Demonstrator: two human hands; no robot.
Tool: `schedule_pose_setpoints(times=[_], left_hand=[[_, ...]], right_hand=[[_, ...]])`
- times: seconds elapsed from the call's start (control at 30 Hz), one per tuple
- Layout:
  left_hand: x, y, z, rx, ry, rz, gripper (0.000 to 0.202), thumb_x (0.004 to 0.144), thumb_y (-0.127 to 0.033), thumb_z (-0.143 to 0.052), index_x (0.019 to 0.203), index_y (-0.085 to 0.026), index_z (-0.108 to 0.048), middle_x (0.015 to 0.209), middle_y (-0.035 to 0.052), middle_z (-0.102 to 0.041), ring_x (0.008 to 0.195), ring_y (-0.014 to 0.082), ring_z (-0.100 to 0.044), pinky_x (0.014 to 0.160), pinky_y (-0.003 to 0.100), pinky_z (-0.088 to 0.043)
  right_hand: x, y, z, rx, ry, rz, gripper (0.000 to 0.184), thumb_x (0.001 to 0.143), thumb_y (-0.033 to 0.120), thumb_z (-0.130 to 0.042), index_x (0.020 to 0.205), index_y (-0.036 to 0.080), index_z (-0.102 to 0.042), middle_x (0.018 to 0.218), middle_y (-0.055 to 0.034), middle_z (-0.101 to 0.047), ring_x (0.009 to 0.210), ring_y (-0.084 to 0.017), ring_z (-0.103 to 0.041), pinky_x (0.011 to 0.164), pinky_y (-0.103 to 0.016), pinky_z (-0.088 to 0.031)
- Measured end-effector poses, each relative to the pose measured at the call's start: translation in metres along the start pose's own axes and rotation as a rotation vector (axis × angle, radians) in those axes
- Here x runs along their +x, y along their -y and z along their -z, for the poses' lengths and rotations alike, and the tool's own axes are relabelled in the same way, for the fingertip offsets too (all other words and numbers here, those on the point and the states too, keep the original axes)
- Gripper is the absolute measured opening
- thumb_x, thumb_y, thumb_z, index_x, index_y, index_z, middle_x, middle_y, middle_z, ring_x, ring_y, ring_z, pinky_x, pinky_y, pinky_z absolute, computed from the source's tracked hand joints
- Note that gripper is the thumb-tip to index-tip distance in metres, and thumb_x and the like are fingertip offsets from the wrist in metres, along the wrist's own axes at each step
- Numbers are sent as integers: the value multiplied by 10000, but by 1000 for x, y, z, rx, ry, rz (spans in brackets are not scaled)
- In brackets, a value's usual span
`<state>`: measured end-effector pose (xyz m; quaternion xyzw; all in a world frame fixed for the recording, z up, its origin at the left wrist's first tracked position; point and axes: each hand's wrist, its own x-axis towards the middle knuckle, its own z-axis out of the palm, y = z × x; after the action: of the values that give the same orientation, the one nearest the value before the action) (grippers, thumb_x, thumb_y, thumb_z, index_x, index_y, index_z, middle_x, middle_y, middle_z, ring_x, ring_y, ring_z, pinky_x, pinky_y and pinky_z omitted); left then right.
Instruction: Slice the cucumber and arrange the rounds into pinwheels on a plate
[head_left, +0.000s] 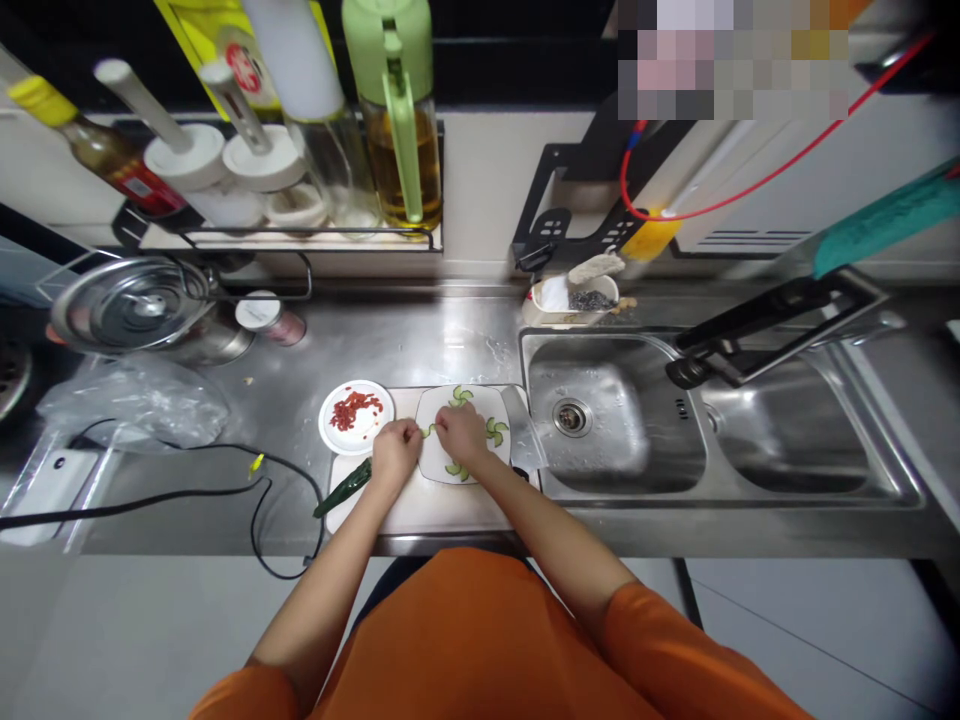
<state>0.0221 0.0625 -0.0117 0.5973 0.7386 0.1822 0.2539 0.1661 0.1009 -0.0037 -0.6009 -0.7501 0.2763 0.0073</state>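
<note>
A square white plate (441, 462) rests on a white cutting board (435, 507), with curved green cucumber slices (496, 431) grouped near its top, right and bottom edges. My left hand (396, 455) is closed in a pinch at the plate's left edge; whatever its fingertips hold is too small to make out. Over the plate, my right hand (460, 434) is also closed, its fingertips pinching at a small cucumber slice (427, 432) between the two hands. Left of my left hand lies a dark green piece of cucumber (345, 488). A cleaver (523, 428) lies along the plate's right side.
A round white plate (328, 430) of small red pieces sits beside the board. Rightward is a double sink (615, 480) with a black tap-like fixture. A black cable (187, 492), plastic bag (139, 400) and lidded pot (142, 305) are left. Bottles (401, 150) stand on a rack behind.
</note>
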Motion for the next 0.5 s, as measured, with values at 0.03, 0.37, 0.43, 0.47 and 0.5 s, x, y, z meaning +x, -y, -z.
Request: schedule_pose_setpoints(times=[0.03,0.37,0.43,0.47,0.5], left_hand=[[0,0,0,8,-1,-4,146,742,-223,-493,697,-189,-627,695,31,-616,708,166,-542,678,262,-401],[-2,5,-5,-26,-28,-84,202,776,-191,-488,874,-181,-664,907,73,-644,880,186,-581,846,289,-441],[-3,6,-4,-27,-25,-82,192,780,-192,-489,859,-185,-664,897,71,-646,876,188,-583,840,294,-445],[-3,6,-4,-30,-25,-82,190,781,-193,-490,859,-186,-663,895,69,-647,875,188,-584,839,296,-446],[-4,6,-4,-34,-23,-84,188,782,-193,-491,860,-187,-662,894,68,-649,875,188,-585,840,296,-445]], right_hand=[[0,0,-1,-15,1,6,149,881,247,-466,857,215,-609,907,-63,-636,982,-233,-438,714,-307,-323],[-15,-8,-5,-87,-96,172,201,900,248,-434,956,202,-621,1053,-90,-597,1042,-255,-390,726,-329,-334],[-22,-9,-6,-101,-85,242,237,911,251,-410,1029,207,-610,1099,-91,-586,1045,-257,-382,734,-340,-335],[-25,-10,-7,-113,-78,266,259,920,250,-389,1063,209,-601,1118,-90,-582,1037,-258,-383,735,-346,-335],[-28,-10,-7,-130,-72,282,281,927,242,-366,1093,211,-590,1134,-89,-579,1028,-259,-387,736,-353,-335]])
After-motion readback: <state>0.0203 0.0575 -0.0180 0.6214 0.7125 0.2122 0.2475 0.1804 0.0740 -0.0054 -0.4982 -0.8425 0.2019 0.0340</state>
